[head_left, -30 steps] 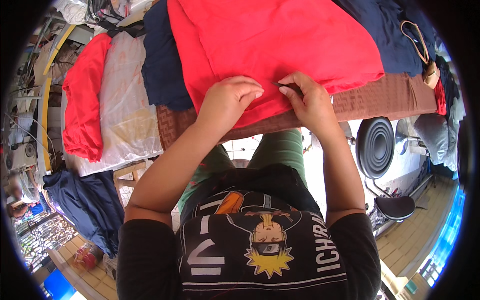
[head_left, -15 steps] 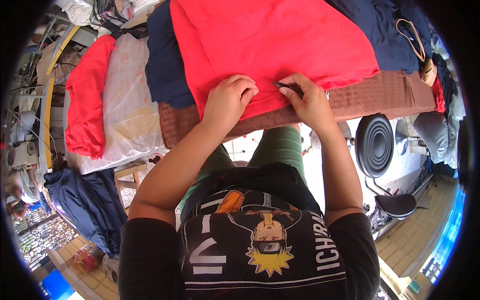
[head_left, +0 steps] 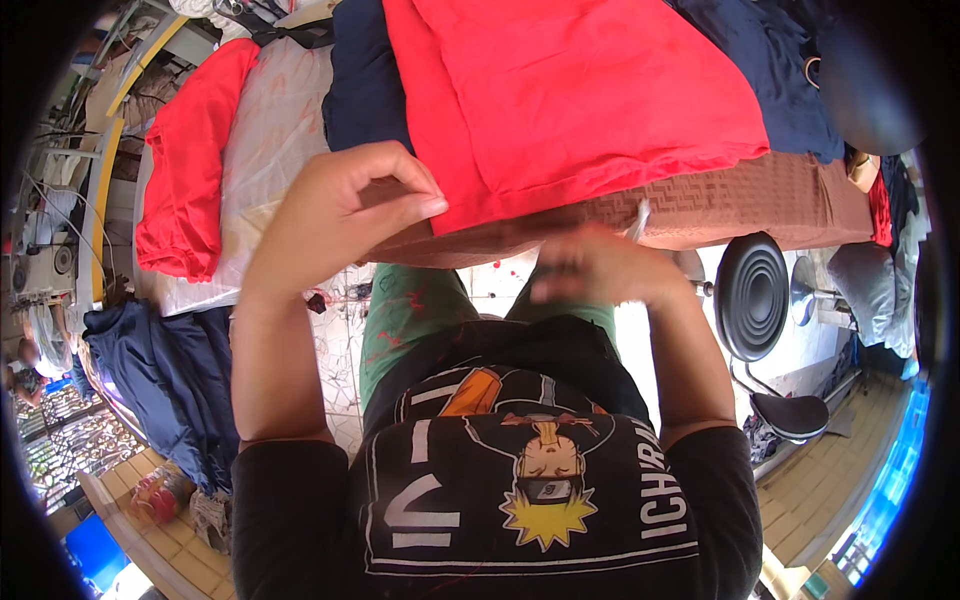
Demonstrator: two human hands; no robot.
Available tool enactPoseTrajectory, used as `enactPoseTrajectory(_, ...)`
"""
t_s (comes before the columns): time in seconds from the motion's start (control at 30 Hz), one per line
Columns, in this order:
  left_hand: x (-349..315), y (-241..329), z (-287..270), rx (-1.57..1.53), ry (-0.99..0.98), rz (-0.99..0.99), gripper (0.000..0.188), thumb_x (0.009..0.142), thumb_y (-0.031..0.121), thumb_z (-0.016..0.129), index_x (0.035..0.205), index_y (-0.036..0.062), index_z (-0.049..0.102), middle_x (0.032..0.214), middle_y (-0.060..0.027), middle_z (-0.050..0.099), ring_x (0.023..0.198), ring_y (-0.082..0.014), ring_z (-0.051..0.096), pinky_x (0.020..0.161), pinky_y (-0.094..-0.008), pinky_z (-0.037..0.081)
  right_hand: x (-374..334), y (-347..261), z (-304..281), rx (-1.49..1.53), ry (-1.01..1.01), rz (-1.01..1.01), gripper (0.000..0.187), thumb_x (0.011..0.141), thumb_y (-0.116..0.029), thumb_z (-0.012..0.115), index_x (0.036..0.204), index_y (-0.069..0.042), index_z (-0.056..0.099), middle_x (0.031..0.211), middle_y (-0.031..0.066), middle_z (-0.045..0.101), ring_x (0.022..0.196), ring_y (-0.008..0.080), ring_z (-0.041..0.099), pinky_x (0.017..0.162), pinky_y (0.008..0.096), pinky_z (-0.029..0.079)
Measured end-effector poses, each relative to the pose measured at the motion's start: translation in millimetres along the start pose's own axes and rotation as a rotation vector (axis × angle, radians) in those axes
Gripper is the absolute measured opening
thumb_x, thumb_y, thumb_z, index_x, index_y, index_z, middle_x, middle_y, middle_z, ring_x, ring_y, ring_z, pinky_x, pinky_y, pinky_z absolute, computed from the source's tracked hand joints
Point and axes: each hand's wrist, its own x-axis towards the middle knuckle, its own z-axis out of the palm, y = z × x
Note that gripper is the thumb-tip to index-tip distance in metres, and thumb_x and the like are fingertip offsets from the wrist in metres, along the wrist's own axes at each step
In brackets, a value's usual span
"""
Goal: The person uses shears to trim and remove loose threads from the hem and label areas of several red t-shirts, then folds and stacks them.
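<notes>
A large red cloth lies spread over the bed-like surface, its hemmed lower edge toward me. At its near left corner is my left hand, thumb and forefinger pinched together against the cloth's edge. Whatever is between those fingertips is too small to make out. My right hand is smeared by motion below the hem, over my right thigh and apart from the cloth. Its fingers are curled around a small dark tool, blurred now; earlier it showed as a slim, pointed thing.
Brown patterned fabric covers the front edge. Navy cloth lies under the red one, with more navy cloth at right. Another red garment rests on plastic sheeting at left. A round black stool stands at right.
My left hand has moved left along the hem to the corner. My right hand has dropped away from the cloth toward my lap. The red cloth now sits slightly farther right in view.
</notes>
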Motion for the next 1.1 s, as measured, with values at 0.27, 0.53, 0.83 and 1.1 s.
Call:
enactPoseTrajectory(0.27,27,-78,76,0.650,0.427,0.341,0.014,0.083,0.014,0.070,0.092,0.0033,0.068,0.092,-0.0092,0.066,0.080,-0.0219,0.065,0.072,-0.0295,0.051,-6,-7,-11,0.121,0.470,-0.037,0.023,0.084,-0.015,0.071,0.105,-0.007,0.070,0.101,0.0086,0.068,0.085,0.0218,0.065,0.076,0.0307,0.050)
enactPoseTrajectory(0.53,26,-59,63,0.225,0.755,0.285,0.016,0.093,0.019,0.061,0.097,0.0032,0.064,0.093,-0.0081,0.066,0.071,-0.0142,0.062,0.069,-0.0246,0.050,2,33,-35,-0.325,0.998,0.079,0.030,0.083,-0.015,0.070,0.112,-0.009,0.068,0.121,0.0129,0.063,0.088,0.0268,0.069,0.079,0.0330,0.053)
enactPoseTrajectory(0.83,7,-41,19,-0.915,0.461,0.254,0.019,0.101,0.020,0.048,0.105,0.0034,0.056,0.097,-0.0039,0.063,0.086,-0.0101,0.060,0.079,-0.0266,0.049,-49,15,-77,0.380,0.905,-0.014,0.021,0.089,-0.020,0.068,0.086,-0.001,0.061,0.062,-0.0033,0.041,0.059,0.0044,0.039,0.055,0.0241,0.035)
enactPoseTrajectory(1.1,44,-96,19,0.348,0.660,-0.004,0.015,0.093,0.016,0.060,0.101,0.0037,0.063,0.092,-0.0082,0.066,0.086,-0.0160,0.063,0.077,-0.0278,0.048,23,54,-74,-0.283,0.973,0.309,0.039,0.080,-0.039,0.075,0.093,-0.004,0.065,0.075,0.0097,0.063,0.071,0.0193,0.063,0.067,0.0295,0.050)
